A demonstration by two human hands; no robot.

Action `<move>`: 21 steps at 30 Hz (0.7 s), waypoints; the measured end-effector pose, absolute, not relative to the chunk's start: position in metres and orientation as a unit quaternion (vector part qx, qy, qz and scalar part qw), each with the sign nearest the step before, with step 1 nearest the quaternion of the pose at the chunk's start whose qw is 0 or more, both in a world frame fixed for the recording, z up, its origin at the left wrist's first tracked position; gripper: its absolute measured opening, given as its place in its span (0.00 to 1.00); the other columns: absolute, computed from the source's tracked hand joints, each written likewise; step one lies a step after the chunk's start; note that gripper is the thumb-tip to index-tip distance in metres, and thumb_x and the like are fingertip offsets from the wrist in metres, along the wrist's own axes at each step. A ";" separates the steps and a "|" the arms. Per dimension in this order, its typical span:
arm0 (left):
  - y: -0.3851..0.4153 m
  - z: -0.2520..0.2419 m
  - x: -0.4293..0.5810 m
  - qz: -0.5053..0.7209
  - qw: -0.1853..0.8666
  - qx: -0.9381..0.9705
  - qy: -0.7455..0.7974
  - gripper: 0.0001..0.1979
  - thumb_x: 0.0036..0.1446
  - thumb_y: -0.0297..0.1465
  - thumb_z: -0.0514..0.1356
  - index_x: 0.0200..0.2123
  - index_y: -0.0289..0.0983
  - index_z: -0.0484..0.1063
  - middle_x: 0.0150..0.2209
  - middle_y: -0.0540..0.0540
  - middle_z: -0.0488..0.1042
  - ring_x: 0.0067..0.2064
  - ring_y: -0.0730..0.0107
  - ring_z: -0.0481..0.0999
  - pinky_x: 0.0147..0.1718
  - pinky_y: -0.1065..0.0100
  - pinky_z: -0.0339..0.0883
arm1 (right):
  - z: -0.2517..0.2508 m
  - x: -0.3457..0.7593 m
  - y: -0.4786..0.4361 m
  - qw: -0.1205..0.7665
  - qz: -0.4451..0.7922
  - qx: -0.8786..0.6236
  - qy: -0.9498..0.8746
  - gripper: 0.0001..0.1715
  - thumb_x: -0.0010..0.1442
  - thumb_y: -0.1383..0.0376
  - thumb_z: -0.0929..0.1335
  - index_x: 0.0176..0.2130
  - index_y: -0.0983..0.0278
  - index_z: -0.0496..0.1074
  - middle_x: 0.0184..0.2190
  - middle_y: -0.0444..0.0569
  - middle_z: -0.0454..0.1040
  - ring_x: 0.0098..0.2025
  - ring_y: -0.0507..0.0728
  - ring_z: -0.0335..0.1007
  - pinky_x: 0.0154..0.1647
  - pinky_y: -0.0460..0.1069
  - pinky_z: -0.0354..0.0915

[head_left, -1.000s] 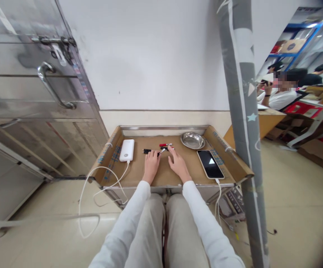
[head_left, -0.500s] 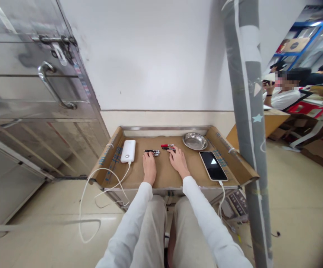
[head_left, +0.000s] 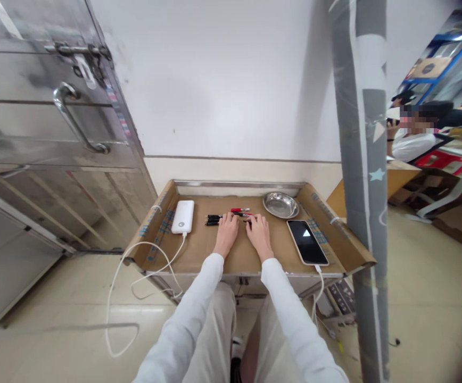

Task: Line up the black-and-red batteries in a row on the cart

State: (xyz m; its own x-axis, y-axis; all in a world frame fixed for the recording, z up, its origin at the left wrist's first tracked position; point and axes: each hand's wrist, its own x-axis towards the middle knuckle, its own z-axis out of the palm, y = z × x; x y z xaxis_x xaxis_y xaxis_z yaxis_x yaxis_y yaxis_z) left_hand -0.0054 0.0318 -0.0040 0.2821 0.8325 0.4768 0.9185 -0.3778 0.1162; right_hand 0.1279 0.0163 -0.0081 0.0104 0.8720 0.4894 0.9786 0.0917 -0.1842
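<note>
Several black pens (head_left: 212,219) lie side by side on the cardboard-covered tabletop (head_left: 199,250). My left hand (head_left: 227,231) is palm down over their right ends, its fingers closed on the nearest one; the gripped end is hidden. Close beside it, my right hand (head_left: 258,234) has its fingers bent together around a small dark piece, seemingly a black pen mostly covered by the hand. Just beyond my fingertips are a red pen (head_left: 239,209) and another black pen (head_left: 239,214), both lying flat.
A white power bank (head_left: 183,215) with a cable sits left. At the right are a round metal dish (head_left: 281,205) and a phone (head_left: 307,242) on a cable. A wrapped pole (head_left: 361,159) stands beside the table; a person (head_left: 412,143) sits beyond it.
My left hand has moved right, toward my right hand, and now covers the right ends of the black pens. My right hand has drawn back slightly from the red pen. The view has shifted a little.
</note>
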 end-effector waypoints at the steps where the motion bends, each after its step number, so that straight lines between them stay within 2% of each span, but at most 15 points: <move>1: 0.035 -0.004 -0.003 -0.237 0.086 -0.797 -0.549 0.10 0.62 0.29 0.50 0.45 0.37 0.67 0.45 0.42 0.68 0.46 0.59 0.65 0.45 0.60 0.61 | -0.008 0.128 0.017 0.248 -0.107 -0.669 -0.692 0.10 0.61 0.67 0.60 0.39 0.64 0.69 0.38 0.53 0.68 0.42 0.59 0.60 0.43 0.51 0.55; 9: 0.044 -0.006 -0.002 -0.240 0.050 -0.809 -0.535 0.07 0.62 0.30 0.51 0.39 0.36 0.68 0.41 0.42 0.69 0.45 0.61 0.66 0.44 0.61 0.60 | -0.008 0.131 0.018 0.260 -0.072 -0.658 -0.703 0.13 0.65 0.67 0.58 0.39 0.64 0.70 0.38 0.52 0.69 0.41 0.57 0.62 0.42 0.50 0.54; 14: 0.046 -0.008 -0.004 -0.235 0.029 -0.829 -0.507 0.07 0.63 0.30 0.50 0.39 0.36 0.67 0.41 0.43 0.69 0.44 0.62 0.66 0.44 0.61 0.60 | -0.009 0.133 0.019 0.290 -0.057 -0.663 -0.687 0.14 0.65 0.67 0.57 0.39 0.63 0.71 0.38 0.52 0.70 0.41 0.57 0.63 0.42 0.50 0.53; 21: 0.048 -0.010 -0.004 -0.237 0.028 -0.836 -0.494 0.07 0.63 0.29 0.49 0.39 0.35 0.66 0.41 0.42 0.70 0.44 0.62 0.67 0.44 0.61 0.61 | -0.009 0.133 0.018 0.276 -0.066 -0.641 -0.714 0.15 0.66 0.65 0.57 0.39 0.63 0.71 0.37 0.51 0.72 0.40 0.57 0.64 0.41 0.50 0.53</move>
